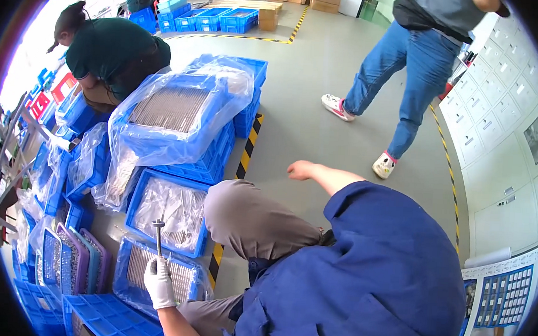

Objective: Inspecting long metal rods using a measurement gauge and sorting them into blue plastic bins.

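In my white-gloved left hand (160,285), a thin metal shaft with a round collar near its upper end (159,226) is held upright. The gloved fingers are closed round its lower part. Below and beside this hand lies a blue crate (130,282) with rows of metal pins, partly wrapped in clear plastic. Another blue crate (134,206), its contents covered with clear film, stands just beyond the shaft. My bare right hand (302,170) is out over the grey floor beyond my knee, with fingers curled and nothing visible in them.
Stacked blue crates (212,156) under plastic film rise ahead. Purple and light-blue baskets (85,259) stand left. One person (114,53) bends over crates; another (408,66) stands on the floor near white cabinets (498,95). Yellow-black tape (245,160) edges the crates.
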Available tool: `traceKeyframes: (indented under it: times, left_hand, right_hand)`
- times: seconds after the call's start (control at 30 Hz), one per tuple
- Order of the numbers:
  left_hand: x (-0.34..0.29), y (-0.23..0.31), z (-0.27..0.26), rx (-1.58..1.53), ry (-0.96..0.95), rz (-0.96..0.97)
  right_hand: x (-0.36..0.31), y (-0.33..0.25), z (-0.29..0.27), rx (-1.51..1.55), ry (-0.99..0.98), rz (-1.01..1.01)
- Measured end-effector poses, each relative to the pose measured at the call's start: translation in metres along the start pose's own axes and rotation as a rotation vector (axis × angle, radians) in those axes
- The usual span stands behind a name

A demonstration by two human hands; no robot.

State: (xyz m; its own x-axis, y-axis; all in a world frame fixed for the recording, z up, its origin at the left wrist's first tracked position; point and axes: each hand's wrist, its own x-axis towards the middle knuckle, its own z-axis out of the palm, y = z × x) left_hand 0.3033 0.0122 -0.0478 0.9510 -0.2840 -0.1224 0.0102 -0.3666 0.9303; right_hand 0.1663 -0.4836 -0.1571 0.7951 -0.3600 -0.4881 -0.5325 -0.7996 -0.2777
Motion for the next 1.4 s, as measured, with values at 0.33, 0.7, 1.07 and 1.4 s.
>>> traceKeyframes:
  times: [0.33,0.7,1.07,1.4]
  left_hand:
    - [-0.014,0.007,-0.006,-0.047,0.003,-0.006]
    - [-0.023,-0.005,-0.011,0.016,0.092,0.017]
    - [-0.038,0.011,-0.021,-0.072,0.112,-0.037]
    - [-0.056,0.031,-0.029,-0.109,0.137,-0.050]
  right_hand:
    - [-0.044,0.057,-0.134,1.021,0.110,0.123]
    - [0.017,-0.029,0.000,1.023,-0.313,0.271]
    - [-0.030,-0.167,-0.005,1.157,-0.630,-0.023]
    - [-0.005,-0.151,-0.008,0.888,-0.687,0.062]
